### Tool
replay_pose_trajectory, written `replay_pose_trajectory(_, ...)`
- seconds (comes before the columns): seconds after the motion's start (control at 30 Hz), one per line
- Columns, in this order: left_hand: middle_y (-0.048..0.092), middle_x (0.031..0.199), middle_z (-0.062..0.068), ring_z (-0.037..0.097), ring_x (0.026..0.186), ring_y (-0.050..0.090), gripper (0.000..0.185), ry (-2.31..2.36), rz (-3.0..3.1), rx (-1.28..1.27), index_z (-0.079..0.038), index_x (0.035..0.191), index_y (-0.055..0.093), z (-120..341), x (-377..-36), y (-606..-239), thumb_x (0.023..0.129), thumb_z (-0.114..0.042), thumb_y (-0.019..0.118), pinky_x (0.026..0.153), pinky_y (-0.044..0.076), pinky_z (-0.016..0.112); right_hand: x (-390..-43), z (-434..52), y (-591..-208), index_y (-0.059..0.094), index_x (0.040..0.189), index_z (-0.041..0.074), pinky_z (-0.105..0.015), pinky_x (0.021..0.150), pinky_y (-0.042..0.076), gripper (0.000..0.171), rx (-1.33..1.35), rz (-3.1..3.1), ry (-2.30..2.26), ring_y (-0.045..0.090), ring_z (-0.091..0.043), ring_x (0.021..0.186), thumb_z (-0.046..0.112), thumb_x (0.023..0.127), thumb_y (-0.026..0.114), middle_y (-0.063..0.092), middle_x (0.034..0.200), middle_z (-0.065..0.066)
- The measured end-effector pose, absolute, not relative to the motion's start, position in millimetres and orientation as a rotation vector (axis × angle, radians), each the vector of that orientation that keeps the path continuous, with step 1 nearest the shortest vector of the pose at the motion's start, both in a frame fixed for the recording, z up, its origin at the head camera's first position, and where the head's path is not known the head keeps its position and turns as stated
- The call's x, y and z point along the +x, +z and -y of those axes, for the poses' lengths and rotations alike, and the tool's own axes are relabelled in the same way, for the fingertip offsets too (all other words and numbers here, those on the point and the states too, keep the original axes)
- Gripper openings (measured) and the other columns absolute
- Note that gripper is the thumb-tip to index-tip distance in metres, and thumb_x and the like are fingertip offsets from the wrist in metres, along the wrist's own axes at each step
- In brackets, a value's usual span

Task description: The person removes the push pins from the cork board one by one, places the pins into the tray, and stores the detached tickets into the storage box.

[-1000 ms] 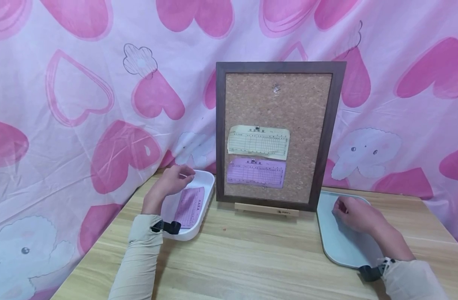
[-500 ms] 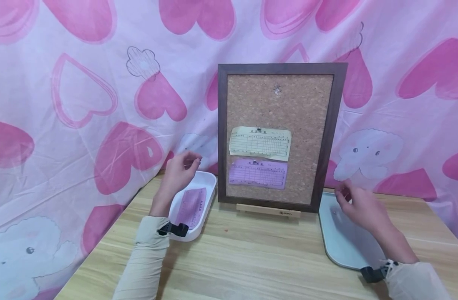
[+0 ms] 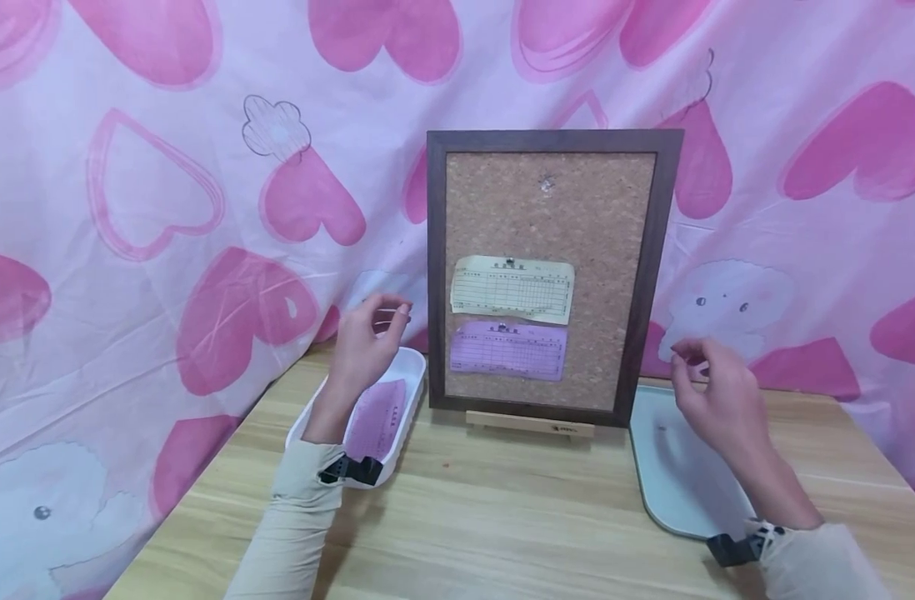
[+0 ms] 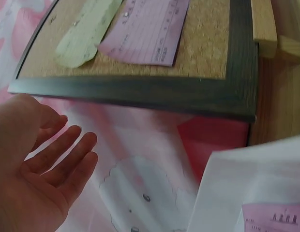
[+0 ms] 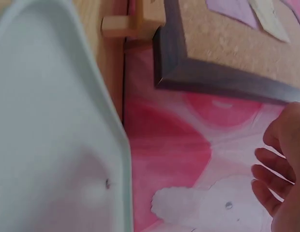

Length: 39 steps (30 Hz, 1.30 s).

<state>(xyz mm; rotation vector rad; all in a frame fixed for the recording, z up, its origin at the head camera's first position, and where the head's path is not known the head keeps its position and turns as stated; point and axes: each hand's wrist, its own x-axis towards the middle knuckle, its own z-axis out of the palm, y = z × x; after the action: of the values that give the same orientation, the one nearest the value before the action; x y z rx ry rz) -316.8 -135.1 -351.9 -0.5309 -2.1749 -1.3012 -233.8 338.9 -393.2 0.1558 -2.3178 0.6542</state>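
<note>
Forms' print (image 3: 512,288): too small to read.
Right hand (image 3: 708,392): whether the fingertips pinch anything, cannot tell.
Pink slip (image 3: 378,419): partly behind left forearm.
Grey tray (image 5: 48,145): blurred, cut off at frame edge.

A dark-framed cork board (image 3: 502,208) stands upright between the left hand (image 3: 367,342) and the right hand (image 3: 716,392), propped on a small wooden stand (image 3: 528,423). Pinned to it are a yellow slip (image 3: 512,288) and, just below, a purple slip (image 3: 507,351). Beneath both hands is a wooden table (image 3: 502,517); behind them hangs a pink heart-print curtain (image 3: 127,208).
</note>
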Motion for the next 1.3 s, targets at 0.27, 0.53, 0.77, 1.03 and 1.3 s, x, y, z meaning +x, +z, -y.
replay_pose_trajectory(0.27, 0.078, 0.116, 0.012, 0.029, 0.109, 0.079, 0.016, -1.307, 2.133, -0.586, -0.005, 0.118, 0.075, 119.8, -310.7, -343.9, 0.104, -0.013, 0.069, 0.097, 0.064, 0.051, -228.2, -312.6, -376.6, 0.070, 0.121, 0.000, 0.001, 0.087, 0.036, 0.025, 0.276, 2.140, 0.715, 0.065, -0.027, 0.097, 0.004, 0.097, 0.074, 0.073, 0.110, -0.017)
replay_pose_trajectory(0.53, 0.076, 0.119, 0.009, 0.022, 0.116, 0.073, 0.015, -1.349, 2.055, -0.663, -0.006, 0.114, 0.077, 107.6, -308.3, -334.2, 0.105, -0.016, 0.070, 0.099, 0.064, 0.043, -234.9, -286.1, -364.3, 0.071, 0.116, -0.005, -0.008, 0.085, 0.043, 0.020, 0.408, 2.041, 0.720, 0.062, -0.023, 0.093, -0.001, 0.096, 0.070, 0.073, 0.102, -0.016)
replay_pose_trajectory(0.77, 0.063, 0.143, 0.012, 0.022, 0.137, 0.059, 0.014, -1.360, 1.993, -0.651, -0.010, 0.113, 0.078, 92.0, -314.0, -330.0, 0.104, -0.020, 0.072, 0.100, 0.063, 0.049, -243.5, -263.2, -352.5, 0.071, 0.115, -0.002, -0.010, 0.079, 0.046, 0.021, 0.458, 2.055, 0.716, 0.063, -0.019, 0.085, -0.002, 0.095, 0.073, 0.072, 0.097, -0.012)
replay_pose_trajectory(1.03, 0.059, 0.147, 0.013, 0.022, 0.143, 0.053, 0.022, -1.320, 1.976, -0.601, -0.011, 0.120, 0.076, 78.9, -322.5, -329.7, 0.103, -0.023, 0.071, 0.105, 0.060, 0.046, -259.2, -241.3, -342.3, 0.069, 0.119, -0.001, -0.011, 0.070, 0.049, 0.024, 0.528, 2.073, 0.721, 0.068, -0.018, 0.081, -0.002, 0.095, 0.074, 0.073, 0.100, -0.011)
replay_pose_trajectory(1.3, 0.053, 0.153, 0.014, 0.025, 0.145, 0.050, 0.029, -1.355, 1.999, -0.564, -0.013, 0.126, 0.074, 69.8, -328.0, -330.5, 0.101, -0.027, 0.075, 0.105, 0.059, 0.049, -272.8, -224.3, -338.0, 0.068, 0.122, -0.001, -0.005, 0.078, 0.051, 0.027, 0.597, 2.091, 0.759, 0.071, -0.018, 0.089, -0.002, 0.096, 0.074, 0.073, 0.105, -0.011)
